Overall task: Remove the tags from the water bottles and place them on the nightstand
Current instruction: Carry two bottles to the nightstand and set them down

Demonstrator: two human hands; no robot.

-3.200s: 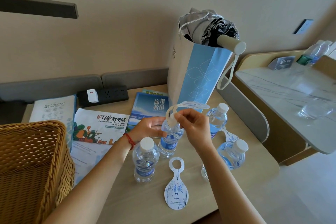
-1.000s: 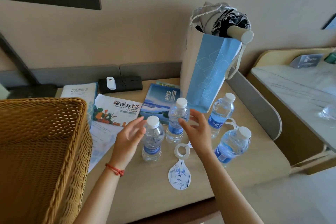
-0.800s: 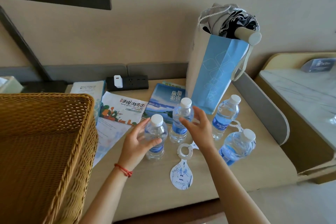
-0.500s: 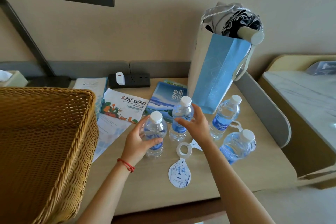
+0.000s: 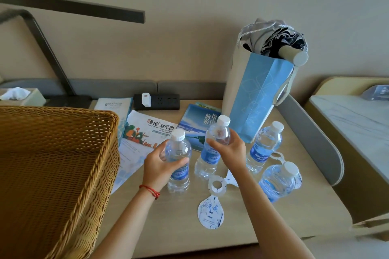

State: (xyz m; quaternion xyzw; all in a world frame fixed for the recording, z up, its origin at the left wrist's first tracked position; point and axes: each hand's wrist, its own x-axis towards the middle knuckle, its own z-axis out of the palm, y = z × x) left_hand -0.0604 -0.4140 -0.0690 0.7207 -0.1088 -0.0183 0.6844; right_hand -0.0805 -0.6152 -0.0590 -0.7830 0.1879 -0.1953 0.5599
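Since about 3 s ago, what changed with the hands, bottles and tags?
The right hand lifted the tag off the middle bottle and laid it by the first tag; part of it shows behind the wrist. Then both hands took a grip: left hand on the front-left bottle, right on the middle bottle. Unchanged: the two right-hand bottles, still tagged, and the basket.

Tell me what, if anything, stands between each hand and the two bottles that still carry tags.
The tagged bottles and stand at the table's right side. The right hand grips an untagged bottle, and nothing stands between it and them. The left hand grips another untagged bottle; the right hand and its bottle lie between.
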